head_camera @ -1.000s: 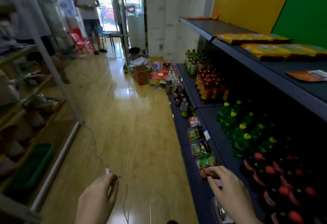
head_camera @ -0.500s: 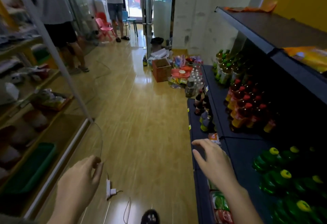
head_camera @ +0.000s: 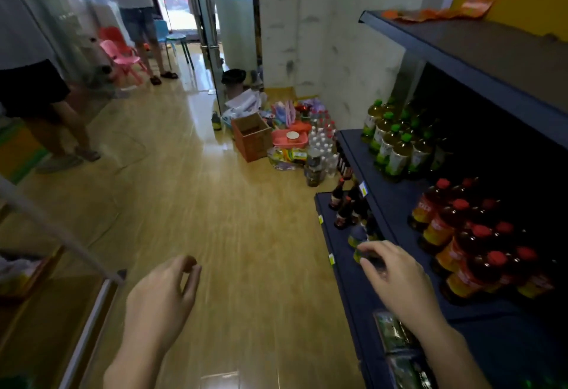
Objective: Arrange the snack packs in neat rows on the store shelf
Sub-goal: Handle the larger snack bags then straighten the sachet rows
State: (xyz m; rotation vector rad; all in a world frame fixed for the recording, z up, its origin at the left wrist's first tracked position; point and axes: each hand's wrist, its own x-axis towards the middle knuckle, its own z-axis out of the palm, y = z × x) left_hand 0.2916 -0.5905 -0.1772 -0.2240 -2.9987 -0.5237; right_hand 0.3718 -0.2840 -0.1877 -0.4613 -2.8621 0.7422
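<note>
Green snack packs lie in a row on the lowest dark blue shelf, partly hidden under my right forearm. My right hand hovers over that shelf beyond the packs, fingers apart, with its fingertips by small dark bottles. Nothing shows in its grasp, though the fingertips are blurred. My left hand hangs over the wooden floor, loosely curled and holding nothing. Orange snack packs lie on the top shelf.
Red-capped bottles and green-capped bottles fill the middle shelf. A cardboard box, a pink basket and water bottles sit on the floor ahead. Two people stand at the left near pink chairs.
The view has moved forward along the aisle. My right hand left the green snack packs and reached ahead to the small bottles; my left hand rose and curled.
</note>
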